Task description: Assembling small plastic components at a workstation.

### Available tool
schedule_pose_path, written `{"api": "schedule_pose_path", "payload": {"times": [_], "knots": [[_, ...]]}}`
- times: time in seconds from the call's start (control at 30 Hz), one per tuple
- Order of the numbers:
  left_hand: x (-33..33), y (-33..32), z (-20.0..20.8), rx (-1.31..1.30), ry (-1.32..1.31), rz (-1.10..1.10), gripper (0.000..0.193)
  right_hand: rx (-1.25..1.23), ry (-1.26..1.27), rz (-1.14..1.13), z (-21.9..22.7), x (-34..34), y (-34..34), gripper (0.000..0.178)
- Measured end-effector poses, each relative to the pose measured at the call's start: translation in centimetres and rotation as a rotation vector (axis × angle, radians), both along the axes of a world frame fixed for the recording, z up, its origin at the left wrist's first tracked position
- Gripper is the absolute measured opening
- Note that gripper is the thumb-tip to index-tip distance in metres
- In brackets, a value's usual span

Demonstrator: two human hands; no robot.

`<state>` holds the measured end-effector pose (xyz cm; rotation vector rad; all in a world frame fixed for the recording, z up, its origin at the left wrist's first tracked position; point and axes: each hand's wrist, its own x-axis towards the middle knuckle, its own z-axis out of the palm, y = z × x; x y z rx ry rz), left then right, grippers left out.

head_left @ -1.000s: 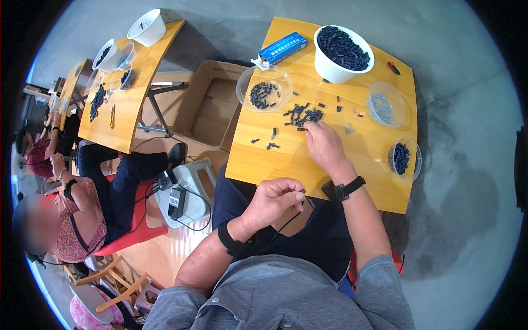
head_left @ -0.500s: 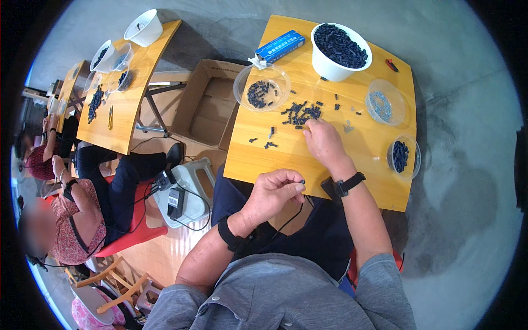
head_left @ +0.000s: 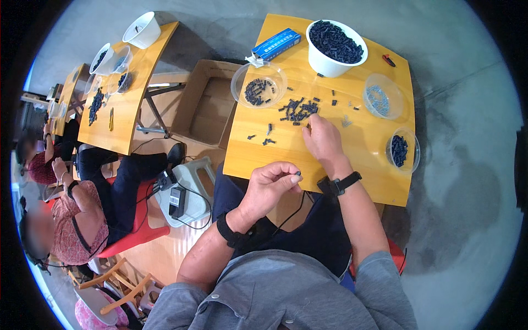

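My left hand (head_left: 268, 188) is closed in a pinch above the table's near edge. A small dark plastic piece (head_left: 298, 174) pokes out between its thumb and forefinger. My right hand (head_left: 322, 138) reaches to the near right side of a loose pile of small black plastic pieces (head_left: 297, 111). Its fingers are drawn together, and the back of the hand hides whatever they hold. A few single black pieces (head_left: 269, 142) lie to the left of that hand. Small silvery screws or pins (head_left: 346, 121) lie to its right.
On the wooden table (head_left: 264, 159) stand a heaped white bucket (head_left: 317, 65), a clear bowl of black pieces (head_left: 237, 93), a tub of silvery parts (head_left: 391, 113), a cup of black pieces (head_left: 413, 160), a blue box (head_left: 280, 45) and a red-black tool (head_left: 389, 60). Co-workers sit at left beside a cardboard box (head_left: 184, 118).
My left hand has turned the small dark piece slightly in its pinch. My right hand stays at the edge of the pile, its fingers shifting a little. The whole view has moved slightly.
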<state>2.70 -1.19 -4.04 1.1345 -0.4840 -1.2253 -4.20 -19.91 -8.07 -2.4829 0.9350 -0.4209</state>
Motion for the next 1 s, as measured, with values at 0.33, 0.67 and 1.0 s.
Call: {"api": "schedule_pose_path", "payload": {"times": [0.33,0.67,1.0], "knots": [[0.1,0.1,-0.4,0.051,-0.021,0.002,0.01,-0.025,0.162,-0.126,0.5,0.4,0.7,0.027],[-0.1,0.2,-0.6,0.058,-0.021,0.013,0.009,-0.132,0.178,-0.125,-1.6,0.2,0.6,0.019],[0.2,-0.1,1.9,-0.03,-0.046,0.045,0.01,0.738,-0.435,-0.193,4.8,-3.5,2.7,0.009]]}}
